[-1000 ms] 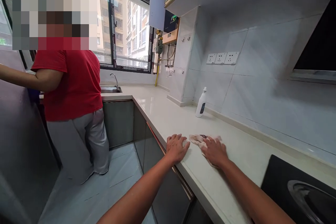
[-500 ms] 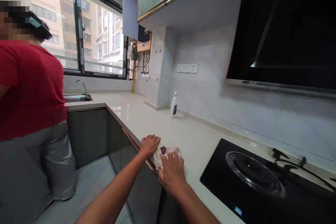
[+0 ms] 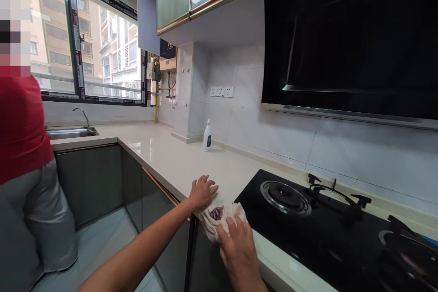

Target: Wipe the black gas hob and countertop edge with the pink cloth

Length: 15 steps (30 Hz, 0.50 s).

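Observation:
My right hand (image 3: 237, 248) presses a white patterned cloth (image 3: 219, 216) against the front edge of the pale countertop (image 3: 178, 159), just left of the black gas hob (image 3: 308, 228). Its fingers curl over the cloth and part of the cloth hangs over the edge. My left hand (image 3: 203, 191) lies flat on the countertop beside the cloth, fingers spread and holding nothing.
A white spray bottle (image 3: 207, 136) stands near the tiled wall. A black range hood (image 3: 349, 41) hangs over the hob. A person in a red shirt (image 3: 20, 127) stands at the left by the sink (image 3: 70, 132) under the window.
My view has swung right, bringing the hob and hood into sight. My right hand has slid the cloth along the counter toward the hob and over the front edge; my left hand followed.

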Available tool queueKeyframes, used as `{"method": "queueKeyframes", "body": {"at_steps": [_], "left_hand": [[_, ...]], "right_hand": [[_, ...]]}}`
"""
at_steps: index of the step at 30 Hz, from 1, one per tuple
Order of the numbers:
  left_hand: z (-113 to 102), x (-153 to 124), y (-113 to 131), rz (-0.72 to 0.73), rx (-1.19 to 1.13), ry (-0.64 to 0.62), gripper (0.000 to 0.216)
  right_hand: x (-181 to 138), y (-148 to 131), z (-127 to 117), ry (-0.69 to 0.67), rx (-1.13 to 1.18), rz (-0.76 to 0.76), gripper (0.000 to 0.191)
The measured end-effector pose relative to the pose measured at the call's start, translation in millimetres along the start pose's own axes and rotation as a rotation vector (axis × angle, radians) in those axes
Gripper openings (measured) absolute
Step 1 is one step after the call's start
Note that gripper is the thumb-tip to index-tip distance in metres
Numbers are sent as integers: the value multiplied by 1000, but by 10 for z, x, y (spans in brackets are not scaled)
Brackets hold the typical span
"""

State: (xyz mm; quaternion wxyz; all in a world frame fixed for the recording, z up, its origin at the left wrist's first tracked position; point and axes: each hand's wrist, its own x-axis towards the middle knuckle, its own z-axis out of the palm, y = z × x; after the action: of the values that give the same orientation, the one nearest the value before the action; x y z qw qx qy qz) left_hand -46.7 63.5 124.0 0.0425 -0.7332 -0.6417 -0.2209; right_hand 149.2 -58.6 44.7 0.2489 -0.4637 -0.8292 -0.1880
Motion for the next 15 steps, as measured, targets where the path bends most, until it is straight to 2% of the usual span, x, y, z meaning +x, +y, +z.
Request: {"method": "queueKeyframes", "body": {"at_steps": [8, 12, 15], "left_hand": [[132, -437, 906, 246, -62, 17, 36], [160, -627, 1177, 320, -119, 10, 38], [155, -690, 1258, 310, -131, -2, 39]], "right_hand": [[-1272, 703, -454, 175, -161, 71, 45], [-1918, 1198, -761, 118, -226, 11, 49], [-2463, 1681, -1020, 131, -311, -7, 56]]}}
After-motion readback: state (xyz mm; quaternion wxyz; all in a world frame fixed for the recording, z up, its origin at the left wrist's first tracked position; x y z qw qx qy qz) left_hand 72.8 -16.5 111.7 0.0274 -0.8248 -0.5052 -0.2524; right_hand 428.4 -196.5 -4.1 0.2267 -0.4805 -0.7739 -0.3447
